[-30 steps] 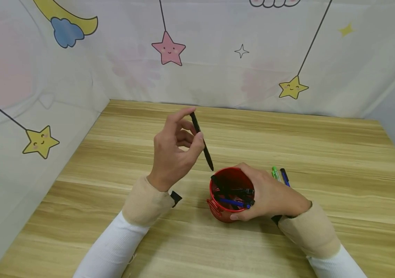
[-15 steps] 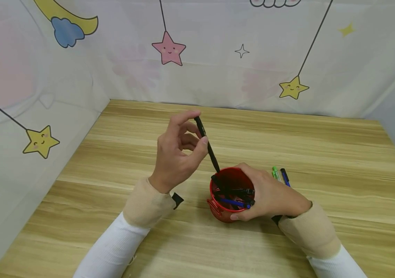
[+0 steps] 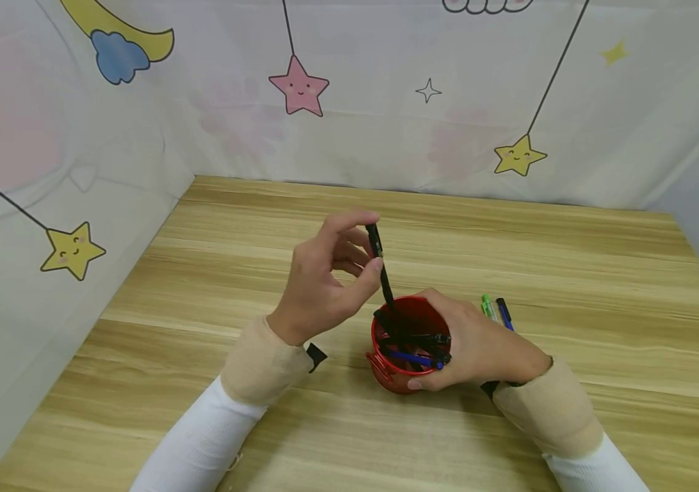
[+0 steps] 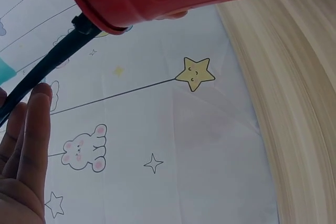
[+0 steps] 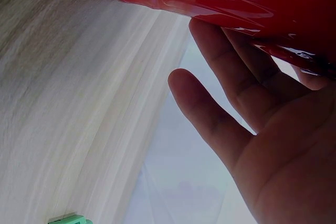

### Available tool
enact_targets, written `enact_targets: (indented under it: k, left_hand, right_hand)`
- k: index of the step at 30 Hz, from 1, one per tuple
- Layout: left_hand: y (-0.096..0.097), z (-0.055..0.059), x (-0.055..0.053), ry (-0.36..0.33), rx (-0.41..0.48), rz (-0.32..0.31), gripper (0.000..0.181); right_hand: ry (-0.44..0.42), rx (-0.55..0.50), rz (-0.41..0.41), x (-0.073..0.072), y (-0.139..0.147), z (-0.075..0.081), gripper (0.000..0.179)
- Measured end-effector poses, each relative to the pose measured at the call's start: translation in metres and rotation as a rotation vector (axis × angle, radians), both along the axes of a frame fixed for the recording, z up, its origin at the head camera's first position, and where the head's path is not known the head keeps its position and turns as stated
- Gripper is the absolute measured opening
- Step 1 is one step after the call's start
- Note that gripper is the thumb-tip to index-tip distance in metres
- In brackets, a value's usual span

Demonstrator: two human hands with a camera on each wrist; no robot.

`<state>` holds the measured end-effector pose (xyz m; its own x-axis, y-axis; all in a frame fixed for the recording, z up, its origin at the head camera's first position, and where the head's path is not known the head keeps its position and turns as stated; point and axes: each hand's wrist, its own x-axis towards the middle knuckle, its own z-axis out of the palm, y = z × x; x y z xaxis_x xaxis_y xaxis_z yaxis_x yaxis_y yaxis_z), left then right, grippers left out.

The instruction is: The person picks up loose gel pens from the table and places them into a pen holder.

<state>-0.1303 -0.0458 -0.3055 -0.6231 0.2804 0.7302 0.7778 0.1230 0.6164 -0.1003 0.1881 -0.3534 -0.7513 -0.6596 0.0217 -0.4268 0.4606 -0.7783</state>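
Observation:
In the head view my left hand (image 3: 327, 280) pinches a black pen (image 3: 385, 277) between thumb and fingers, with the index finger on its upper end. The pen slants down, its lower end just inside the mouth of a small red bucket (image 3: 393, 384). Several black pens (image 3: 426, 338) and a blue pen (image 3: 413, 359) lie inside the bucket. My right hand (image 3: 478, 342) grips the bucket's right side, thumb at the near side. The left wrist view shows the pen (image 4: 50, 61) reaching the bucket's rim (image 4: 107, 24). Part of the bucket's far side is hidden by the right hand.
Behind the right hand, a green pen (image 3: 488, 307) and a blue pen with a dark end (image 3: 505, 313) lie on the wooden table (image 3: 570, 273), partly covered by that hand. A printed white cloth (image 3: 374, 137) stands along the table's back edge.
The left hand has moved right and down with the black pen, bringing its lower end from beside the rim into the bucket's mouth. The right hand and bucket have stayed put.

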Motion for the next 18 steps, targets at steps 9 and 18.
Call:
enact_targets:
  k: [9, 18]
  left_hand:
    - [0.0013, -0.0022, -0.0013, 0.035, -0.078, -0.060, 0.041]
    - [-0.0003, -0.0018, -0.0025, 0.084, -0.182, -0.137, 0.030]
  right_hand:
    - [0.006, 0.005, -0.005, 0.0005, 0.0001, -0.0009, 0.083]
    - [0.026, -0.005, 0.001, 0.0005, 0.0011, -0.0023, 0.081]
